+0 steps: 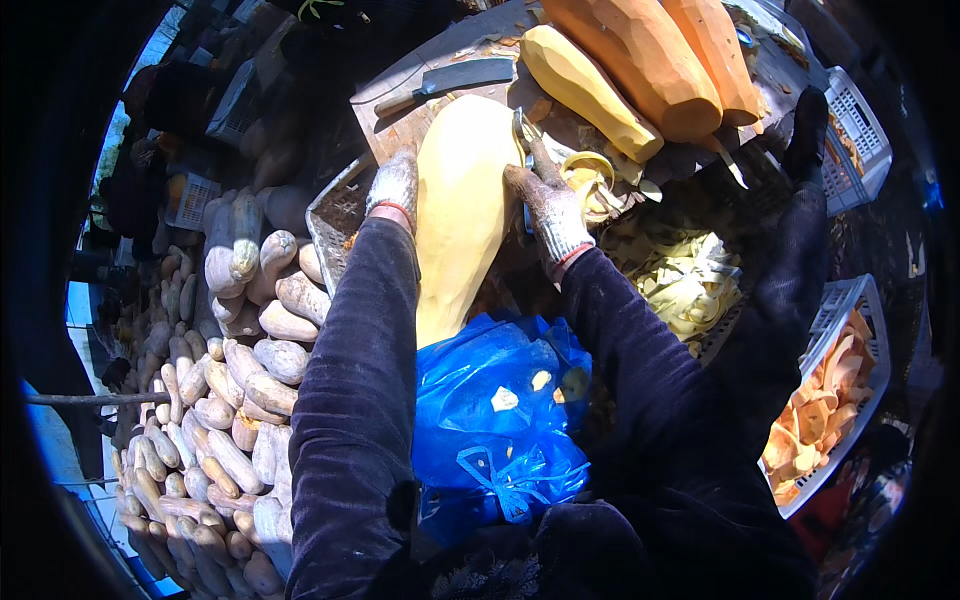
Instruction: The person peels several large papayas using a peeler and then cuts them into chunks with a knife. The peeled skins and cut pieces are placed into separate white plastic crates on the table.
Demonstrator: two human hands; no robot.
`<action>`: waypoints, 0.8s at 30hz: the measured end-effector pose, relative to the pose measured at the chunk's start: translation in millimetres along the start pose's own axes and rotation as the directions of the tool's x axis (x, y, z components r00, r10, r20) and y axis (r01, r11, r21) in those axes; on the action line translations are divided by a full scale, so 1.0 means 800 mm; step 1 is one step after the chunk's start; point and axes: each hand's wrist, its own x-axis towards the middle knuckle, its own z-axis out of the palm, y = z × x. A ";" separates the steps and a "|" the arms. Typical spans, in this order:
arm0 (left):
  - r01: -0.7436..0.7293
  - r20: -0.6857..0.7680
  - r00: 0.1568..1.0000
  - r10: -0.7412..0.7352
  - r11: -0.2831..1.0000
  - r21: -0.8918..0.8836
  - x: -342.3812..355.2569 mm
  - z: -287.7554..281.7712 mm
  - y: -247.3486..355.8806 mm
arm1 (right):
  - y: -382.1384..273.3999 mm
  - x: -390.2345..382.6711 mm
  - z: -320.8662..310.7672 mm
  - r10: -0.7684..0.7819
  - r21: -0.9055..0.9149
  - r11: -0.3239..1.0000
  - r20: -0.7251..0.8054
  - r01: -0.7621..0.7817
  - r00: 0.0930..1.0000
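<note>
A large, pale yellow peeled squash (466, 190) stands lengthwise before me, its lower end against a blue plastic bag (495, 420) over my lap. My left hand (394, 186), in a dirty white knit glove, is closed against the squash's left side. On the other side is my right hand (548, 203), gloved too, with its thumb at the squash. Its fingers are round a slim metal tool (520, 125) that looks like a peeler, partly hidden by the hand. Pale scraps stick to the bag.
Ahead, a wooden board (400, 80) bears a cleaver (465, 76), a peeled yellow squash (585, 90) and large orange ones (645, 65). Pale peelings (690, 285) lie to the right, near a white crate (878, 350) of orange pieces (825, 410). Many unpeeled squashes (235, 455) are heaped at left.
</note>
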 end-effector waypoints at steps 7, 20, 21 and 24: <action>-0.122 -0.081 0.991 0.109 0.975 -0.187 -0.014 0.040 0.076 | -0.034 -0.004 0.009 -0.066 -0.157 0.986 -0.103 0.050 0.992; 0.445 0.508 0.855 -0.102 0.647 -0.619 -0.119 -0.067 -0.051 | -0.058 -0.080 0.047 -0.016 -0.880 0.425 0.230 0.215 0.973; 0.444 0.521 0.853 -0.038 0.576 -0.686 -0.124 -0.066 -0.067 | -0.051 -0.072 0.038 -0.034 -0.860 0.456 0.240 0.229 0.970; 0.322 0.404 0.911 -0.083 0.756 -0.570 -0.162 -0.039 -0.029 | -0.054 -0.071 0.032 0.006 -0.848 0.500 0.209 0.178 0.978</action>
